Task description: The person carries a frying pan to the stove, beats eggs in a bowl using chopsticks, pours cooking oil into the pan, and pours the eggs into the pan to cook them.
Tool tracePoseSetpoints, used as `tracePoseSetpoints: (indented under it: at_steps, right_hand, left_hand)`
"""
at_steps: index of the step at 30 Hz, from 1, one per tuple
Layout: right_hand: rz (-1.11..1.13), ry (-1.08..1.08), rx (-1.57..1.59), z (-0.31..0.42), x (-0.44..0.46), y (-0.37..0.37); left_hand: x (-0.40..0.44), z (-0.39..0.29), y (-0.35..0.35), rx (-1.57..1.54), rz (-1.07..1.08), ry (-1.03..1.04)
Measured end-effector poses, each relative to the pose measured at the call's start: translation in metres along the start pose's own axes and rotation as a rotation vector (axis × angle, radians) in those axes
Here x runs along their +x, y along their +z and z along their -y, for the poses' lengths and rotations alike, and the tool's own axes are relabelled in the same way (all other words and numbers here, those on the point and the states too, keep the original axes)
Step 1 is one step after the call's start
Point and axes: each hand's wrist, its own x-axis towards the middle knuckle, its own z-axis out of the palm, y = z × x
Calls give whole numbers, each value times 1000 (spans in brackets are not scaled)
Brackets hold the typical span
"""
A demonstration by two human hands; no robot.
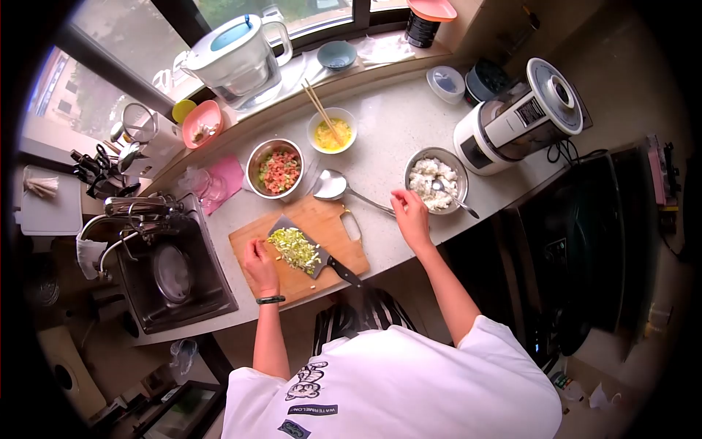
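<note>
My left grip (259, 268) looks released by loose, light greens (295, 249); right grip (412, 217), near rice (423, 178), I can't tell. The knife (319, 268) suits a handle (344, 271) hold.

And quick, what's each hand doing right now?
Left hand: half curled over the cutting board, nothing seen in it.
Right hand: fingers bent; can't tell if it's gripping the big spoon.

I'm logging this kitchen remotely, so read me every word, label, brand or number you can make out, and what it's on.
"WATERMELON": on the dark strip on the white shirt.
Too small or blurred to read: the patch below that strip, the dark label on the tall appliance, and the markings on the black canister by the window.
I can make out no other words or numbers.
</note>
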Motion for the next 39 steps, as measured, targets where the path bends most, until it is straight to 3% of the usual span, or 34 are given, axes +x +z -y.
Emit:
tracePoseSetpoints:
  at_steps: [2, 3, 8, 10, 13, 16, 18, 21, 23, 26, 28, 29, 31, 33, 35, 37, 39]
  right_hand:
    - [0, -132, -37, 10, 57, 29]
    - [-17, -233, -84, 11, 89, 49]
    - [-27, -360, -247, 30, 217, 151]
    - [17, -266, -399, 38, 245, 183]
    - [195, -97, -409, 42, 270, 217]
    - [170, -77, -292, 31, 284, 234]
    - [146, -130, -70, 19, 290, 232]
    - [221, -118, 91, 42, 279, 171]
    - [271, -142, -19, 35, 272, 140]
    - [383, -48, 31, 24, 256, 108]
    - [444, 125, 321, 26, 249, 89]
    - [435, 131, 320, 21, 249, 88]
    - [151, 39, 435, 9, 251, 87]
    - [136, 32, 345, -1, 250, 86]
    - [270, 241, 457, -8, 251, 85]
    - [157, 263, 585, -19, 251, 88]
    - [302, 311, 564, -22, 246, 88]
  left_hand:
    - [4, -17, 11, -147, 45, -108]
    - [5, -36, 16, -165, 17, -60]
    - [2, -73, 30, -430, 243, -173]
    - [1, -88, 27, -440, 252, -193]
    - [-1, -93, 28, -474, 289, -245]
    - [2, -87, 35, -597, 400, -345]
    - [9, -89, 53, -659, 425, -425]
    - [33, -89, 88, -785, 569, -587]
    - [50, -92, 120, -967, 565, -790]
    - [83, -79, 173, -1088, 554, -931]
    - [104, -78, 196, -1076, 570, -960]
    - [112, -78, 206, -1059, 582, -986]
    - [123, -66, 231, -1107, 634, -937]
    - [129, -62, 251, -1184, 617, -911]
    - [134, -61, 262, -1164, 607, -959]
    - [136, -63, 265, -1244, 662, -949]
    - [134, -68, 266, -1256, 641, -923]
